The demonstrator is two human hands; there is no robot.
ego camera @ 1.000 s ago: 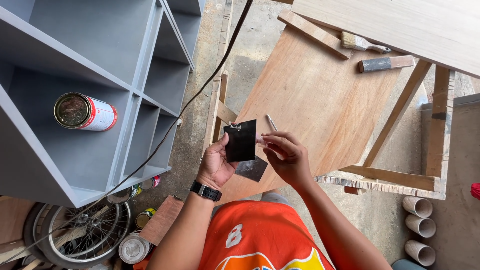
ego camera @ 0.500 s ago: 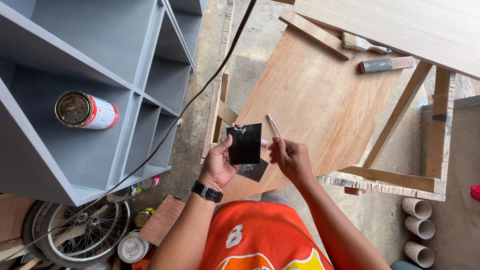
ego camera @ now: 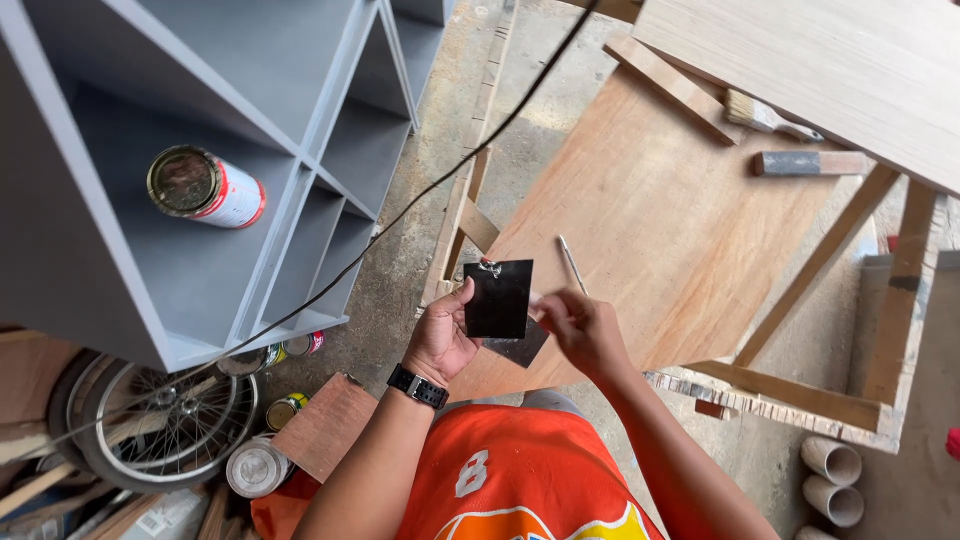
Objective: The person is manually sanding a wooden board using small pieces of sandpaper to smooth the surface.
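Note:
My left hand (ego camera: 440,338) holds a small black square card (ego camera: 498,299) upright by its lower left edge, with a second grey card (ego camera: 520,350) tucked behind it. A bit of pale putty sits at the black card's top. My right hand (ego camera: 582,330) is just right of the cards and grips a thin light stick (ego camera: 571,263) that points up and away. Both hands hover over the near edge of a bare plywood sheet (ego camera: 660,220). A black watch is on my left wrist.
A grey cubby shelf (ego camera: 240,130) lies at the left with a red-and-white can (ego camera: 207,187) in it. A black cable (ego camera: 420,195) crosses the floor. A brush (ego camera: 765,117) and block (ego camera: 810,162) lie on the plywood. Cans, a wheel (ego camera: 165,425) and tubes (ego camera: 835,475) litter the floor.
My right hand has drawn back from the black card and now holds the stick clear to the right. The view has shifted, so everything sits a little lower and to the right.

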